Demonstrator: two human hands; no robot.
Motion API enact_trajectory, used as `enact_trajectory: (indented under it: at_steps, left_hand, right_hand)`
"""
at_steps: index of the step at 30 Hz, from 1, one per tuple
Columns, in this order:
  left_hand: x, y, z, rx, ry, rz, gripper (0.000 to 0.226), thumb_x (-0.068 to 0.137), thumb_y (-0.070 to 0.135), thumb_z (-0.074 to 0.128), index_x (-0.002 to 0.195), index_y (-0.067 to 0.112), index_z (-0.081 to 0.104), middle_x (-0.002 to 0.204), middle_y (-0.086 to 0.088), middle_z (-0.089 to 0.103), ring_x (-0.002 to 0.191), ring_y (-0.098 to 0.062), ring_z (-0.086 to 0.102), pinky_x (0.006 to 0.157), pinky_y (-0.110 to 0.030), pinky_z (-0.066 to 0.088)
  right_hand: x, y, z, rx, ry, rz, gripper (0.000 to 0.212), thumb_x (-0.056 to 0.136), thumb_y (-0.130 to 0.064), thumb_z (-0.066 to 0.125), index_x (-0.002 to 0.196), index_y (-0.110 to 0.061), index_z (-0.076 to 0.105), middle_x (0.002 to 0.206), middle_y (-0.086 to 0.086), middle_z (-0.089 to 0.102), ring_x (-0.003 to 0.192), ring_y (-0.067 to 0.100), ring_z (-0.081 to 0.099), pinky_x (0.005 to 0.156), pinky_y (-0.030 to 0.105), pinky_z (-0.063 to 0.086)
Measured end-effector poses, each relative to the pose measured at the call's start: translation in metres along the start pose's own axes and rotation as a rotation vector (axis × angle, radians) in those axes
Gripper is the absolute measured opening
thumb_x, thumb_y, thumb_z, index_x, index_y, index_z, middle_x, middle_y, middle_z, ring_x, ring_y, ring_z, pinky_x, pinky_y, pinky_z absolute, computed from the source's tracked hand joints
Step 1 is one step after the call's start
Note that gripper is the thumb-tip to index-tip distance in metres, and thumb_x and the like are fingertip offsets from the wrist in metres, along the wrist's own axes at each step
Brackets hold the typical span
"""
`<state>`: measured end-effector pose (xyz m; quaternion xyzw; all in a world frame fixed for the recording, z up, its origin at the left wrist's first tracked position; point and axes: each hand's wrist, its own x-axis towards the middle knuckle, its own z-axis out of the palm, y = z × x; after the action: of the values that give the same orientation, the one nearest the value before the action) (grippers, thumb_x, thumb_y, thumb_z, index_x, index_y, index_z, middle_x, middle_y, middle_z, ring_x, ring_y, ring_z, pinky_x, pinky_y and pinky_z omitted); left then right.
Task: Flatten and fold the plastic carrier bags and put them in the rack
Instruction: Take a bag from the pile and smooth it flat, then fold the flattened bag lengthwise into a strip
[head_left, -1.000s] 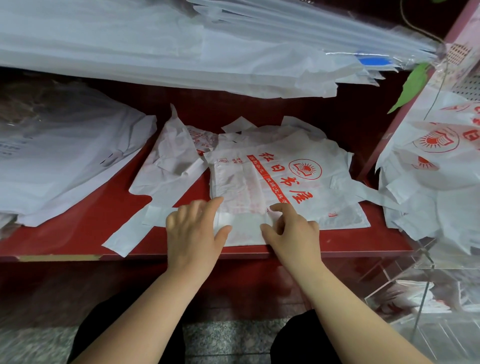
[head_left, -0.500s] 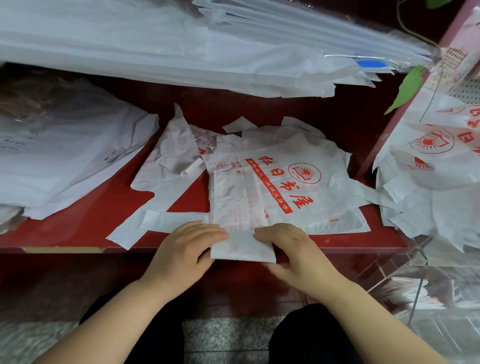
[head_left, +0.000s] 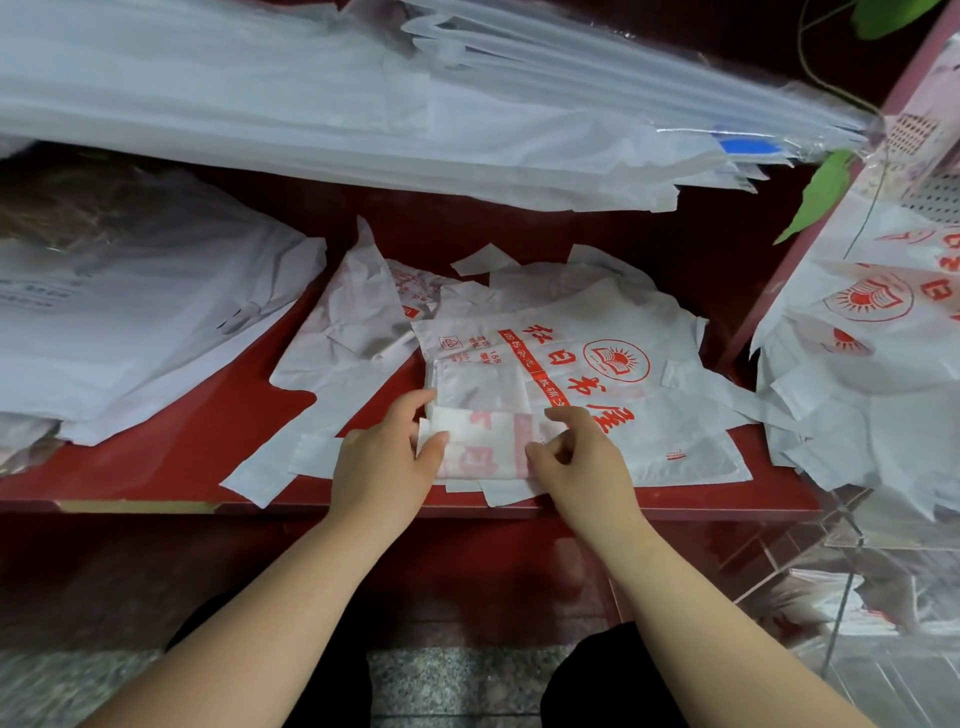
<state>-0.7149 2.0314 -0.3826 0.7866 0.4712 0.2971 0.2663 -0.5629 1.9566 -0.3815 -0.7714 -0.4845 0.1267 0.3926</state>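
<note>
Bag (head_left: 483, 441): folded small, at shelf (head_left: 156, 467) front edge, atop printed bag (head_left: 649, 395).
Left grip (head_left: 384, 462): closed, pinching bag's left end.
Right grip (head_left: 582, 457): closed, pinching its right end.

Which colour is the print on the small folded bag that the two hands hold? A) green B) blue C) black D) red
D: the folded bag, which the left hand and the right hand hold at the shelf's front edge, shows red print through its white plastic.
</note>
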Motion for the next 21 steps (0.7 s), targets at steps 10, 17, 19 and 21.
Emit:
enact_trajectory:
  at_steps: [10, 17, 19, 21]
  left_hand:
    - [0.006, -0.012, 0.007, 0.28, 0.025, 0.45, 0.031, 0.083, 0.016, 0.058, 0.112, 0.01, 0.064, 0.12, -0.011, 0.06, 0.112, -0.034, 0.055, 0.095, -0.042, 0.032]
    - [0.012, -0.007, -0.009, 0.364, -0.442, 0.353, 0.107, 0.046, 0.078, 0.014, 0.144, 0.035, 0.014, 0.152, 0.016, 0.009, 0.136, 0.002, 0.004, 0.101, -0.012, -0.009]
    - [0.012, -0.005, -0.013, 0.333, -0.386, 0.385, 0.107, 0.044, 0.079, 0.02, 0.142, 0.035, 0.021, 0.144, 0.019, 0.025, 0.129, 0.0, 0.018, 0.096, -0.008, 0.001]
    - [0.009, -0.006, -0.016, 0.284, -0.331, 0.408, 0.102, 0.044, 0.077, 0.025, 0.137, 0.036, 0.031, 0.122, 0.03, 0.032, 0.107, 0.006, 0.022, 0.087, -0.002, 0.006]
  right_hand:
    - [0.002, 0.009, 0.003, -0.286, 0.058, -0.283, 0.025, 0.075, -0.019, 0.054, 0.094, -0.008, 0.067, 0.108, 0.014, 0.063, 0.097, 0.038, 0.059, 0.079, 0.036, 0.037]
    - [0.005, 0.012, -0.01, -0.37, -0.332, -0.436, 0.099, 0.056, -0.071, 0.035, 0.137, -0.016, 0.038, 0.143, -0.001, 0.038, 0.135, 0.015, 0.029, 0.111, 0.028, 0.004]
    - [0.005, 0.012, -0.009, -0.349, -0.327, -0.486, 0.09, 0.057, -0.064, 0.044, 0.13, -0.011, 0.048, 0.129, 0.005, 0.053, 0.123, 0.019, 0.043, 0.105, 0.033, 0.022]
    - [0.003, 0.015, -0.009, -0.313, -0.273, -0.528, 0.073, 0.061, -0.055, 0.053, 0.117, -0.008, 0.059, 0.109, 0.008, 0.064, 0.105, 0.014, 0.048, 0.092, 0.029, 0.032]
